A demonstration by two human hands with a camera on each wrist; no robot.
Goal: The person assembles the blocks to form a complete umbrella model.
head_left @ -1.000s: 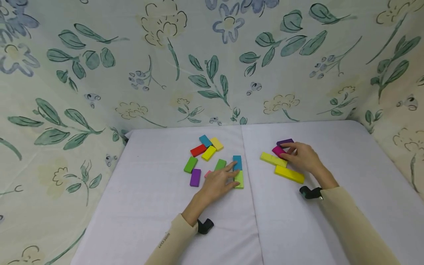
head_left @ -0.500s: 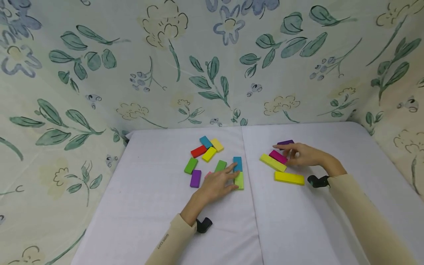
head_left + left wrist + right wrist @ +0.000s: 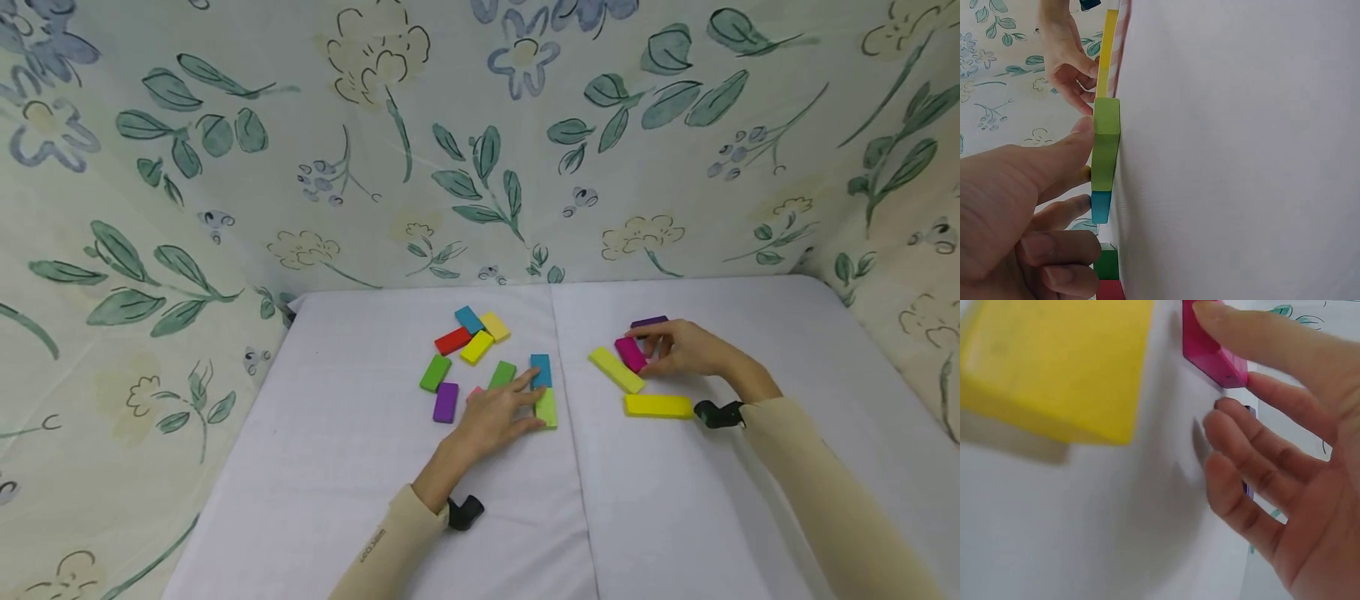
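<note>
My left hand (image 3: 491, 421) rests its fingertips on a light green block (image 3: 547, 408) and a blue block (image 3: 540, 371) laid end to end. In the left wrist view its thumb touches the light green block (image 3: 1107, 144). My right hand (image 3: 686, 348) pinches a magenta block (image 3: 630, 354) between thumb and index finger; the right wrist view shows the thumb on one side of the magenta block (image 3: 1210, 347) and the index finger at its far corner. Behind that hand lies a dark purple block (image 3: 648, 322), partly covered. A pale yellow block (image 3: 616, 370) lies just left of the magenta one.
A bright yellow block (image 3: 658, 406) lies in front of the right hand, close to the black wrist camera (image 3: 717, 414). Left of centre are a red block (image 3: 453, 341), a purple block (image 3: 446, 403), a green block (image 3: 435, 372) and several others. White cloth (image 3: 337, 500) covers the table.
The magenta block has turned and shifted under my right hand. The pale yellow block has tilted and parted from the bright yellow one, which now lies nearly level. My left hand stays put.
</note>
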